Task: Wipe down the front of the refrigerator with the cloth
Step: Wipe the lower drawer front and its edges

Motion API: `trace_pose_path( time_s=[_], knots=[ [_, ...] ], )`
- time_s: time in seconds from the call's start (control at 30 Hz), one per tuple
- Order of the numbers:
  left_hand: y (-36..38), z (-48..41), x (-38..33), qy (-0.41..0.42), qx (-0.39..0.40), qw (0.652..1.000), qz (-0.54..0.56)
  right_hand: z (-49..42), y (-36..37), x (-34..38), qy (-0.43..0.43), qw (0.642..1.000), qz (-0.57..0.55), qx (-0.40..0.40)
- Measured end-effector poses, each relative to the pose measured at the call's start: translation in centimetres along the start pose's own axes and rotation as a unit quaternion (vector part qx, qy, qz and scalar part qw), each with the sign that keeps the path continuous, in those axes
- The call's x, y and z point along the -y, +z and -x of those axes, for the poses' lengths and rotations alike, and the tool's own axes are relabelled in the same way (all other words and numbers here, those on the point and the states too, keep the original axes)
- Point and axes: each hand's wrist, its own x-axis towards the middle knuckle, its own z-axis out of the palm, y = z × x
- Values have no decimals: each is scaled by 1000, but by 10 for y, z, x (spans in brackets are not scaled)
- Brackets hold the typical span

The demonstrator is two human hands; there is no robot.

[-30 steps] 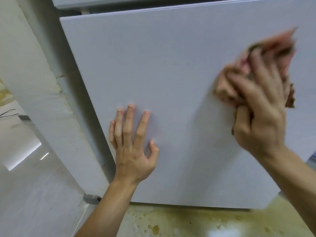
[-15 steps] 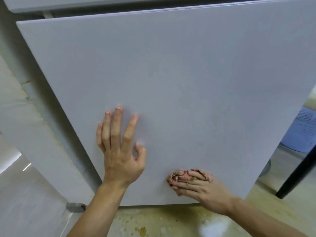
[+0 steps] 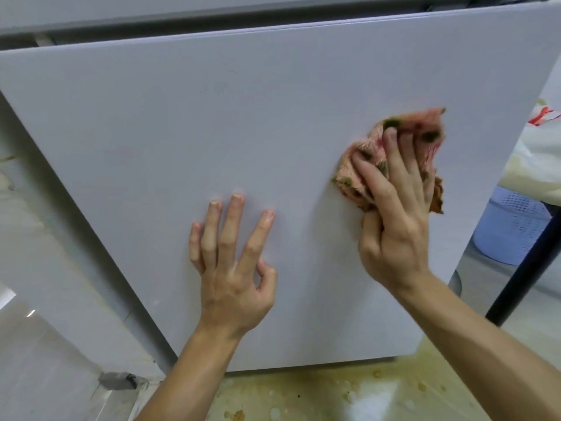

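The pale grey, flat refrigerator door [image 3: 243,132] fills the view. The left hand [image 3: 233,268] lies against it at 6 o'clock from the panel's middle, fingers straight and spread, holding nothing. At 2 o'clock from it, the right hand [image 3: 394,232] presses a crumpled pink cloth with green blotches [image 3: 368,147] onto the door near its right edge, fingers curled into the folds. Yellow-stained floor [image 3: 334,396] lies below the door.

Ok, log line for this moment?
phase: wiping | right hand: presses cloth on refrigerator door | left hand: flat on door
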Motion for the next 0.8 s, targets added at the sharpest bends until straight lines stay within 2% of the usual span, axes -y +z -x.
trace_pose_path(
  time_s=[0.07,0.17,0.23,0.3,0.33,0.4,0.47,0.5,0.57,0.63,0.7,0.8],
  knots=[
    [2,-1,-3,-2,-1,1000,-2,21,8,2,-17,1000,15,13],
    [4,-2,-5,-6,-5,1000,-4,72,18,-12,-127,986,40,98],
    [5,-2,-6,-9,-5,1000,-8,123,20,-26,-217,951,58,213],
    [5,-2,-6,-10,-6,1000,-10,170,16,-34,-282,899,80,325],
    [6,-3,-7,-11,-6,1000,-11,186,14,-38,-297,882,88,354],
    [5,-3,-8,-13,-6,1000,-12,194,12,-44,-296,874,91,374],
    [4,-2,-9,-13,-4,1000,-10,176,7,-46,-285,885,77,361],
    [3,-2,-9,-8,-3,1000,-9,158,3,-45,-267,901,63,335],
    [4,-4,-11,4,-2,1000,-9,111,-5,-49,-212,950,27,228],
    [5,-5,-14,12,0,1000,-6,51,-14,-45,-140,982,-2,127],
    [7,-7,-18,11,-4,1000,1,0,-19,-37,-61,997,-22,52],
    [9,-10,-23,9,-9,1000,4,-29,-17,-17,26,999,-5,-34]
  ],
)
